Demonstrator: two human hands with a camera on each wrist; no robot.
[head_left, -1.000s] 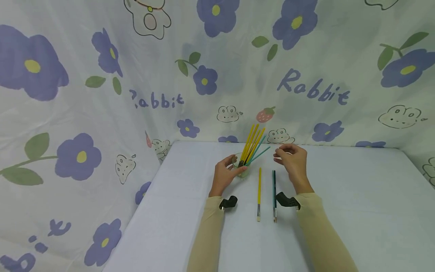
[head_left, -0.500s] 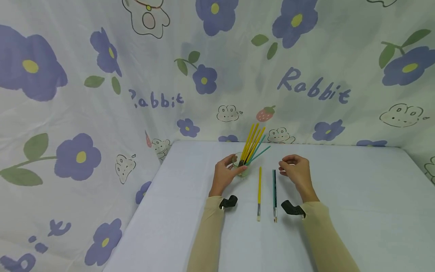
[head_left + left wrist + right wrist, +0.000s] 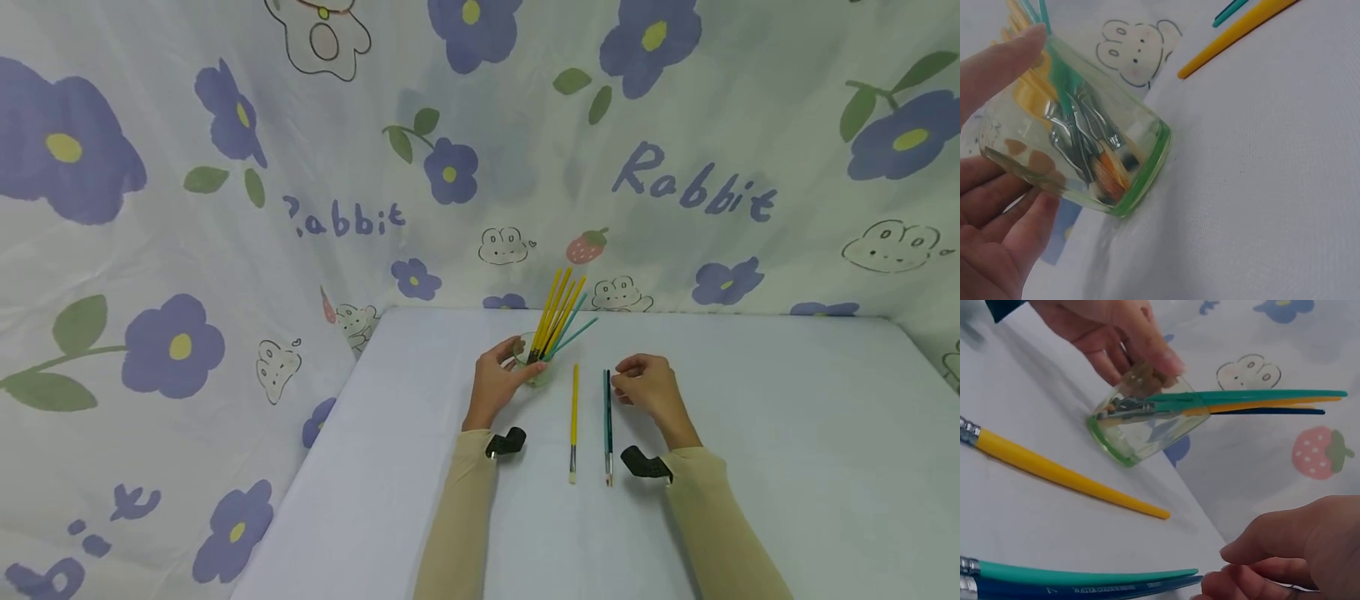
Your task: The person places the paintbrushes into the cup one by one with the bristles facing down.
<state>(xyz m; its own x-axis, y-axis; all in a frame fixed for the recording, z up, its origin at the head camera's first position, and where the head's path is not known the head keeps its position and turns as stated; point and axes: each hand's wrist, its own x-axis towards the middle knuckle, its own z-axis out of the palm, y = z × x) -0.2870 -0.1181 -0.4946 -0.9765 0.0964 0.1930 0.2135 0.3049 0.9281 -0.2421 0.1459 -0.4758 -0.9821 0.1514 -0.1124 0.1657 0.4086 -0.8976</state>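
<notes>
1. Cloth backdrop (image 3: pixel 225 208), printed with purple flowers, rabbits and the word "Rabbit", fills the space behind and to the left of my view

2. Pale table (image 3: pixel 750 433) spreads across the lower half, with both of my beige sleeves lying over it

3. My left hand (image 3: pixel 497 382) grips the glass cup (image 3: pixel 534 367), fingers and thumb curled round its wall; in the left wrist view the cup (image 3: pixel 1085 156) looks tilted, its greenish base touching the table

4. My right hand (image 3: pixel 647 385) sits just right of the loose brushes, fingers curled loosely inward with the tips close to the teal brush; I see nothing held in it, and from the right wrist view I cannot tell whether the fingertips (image 3: pixel 1235 575) touch the handle

5. Bundle of brushes (image 3: pixel 558 312), yellow ones and a couple of teal ones, stands bristles down in the cup, fanning up and to the right

6. Yellow brush (image 3: pixel 573 421) lies flat on the table between my hands, bristles toward me

7. Teal brush (image 3: pixel 607 425) lies just right of it, nearly parallel, apparently with a darker blue one tight against it
</notes>
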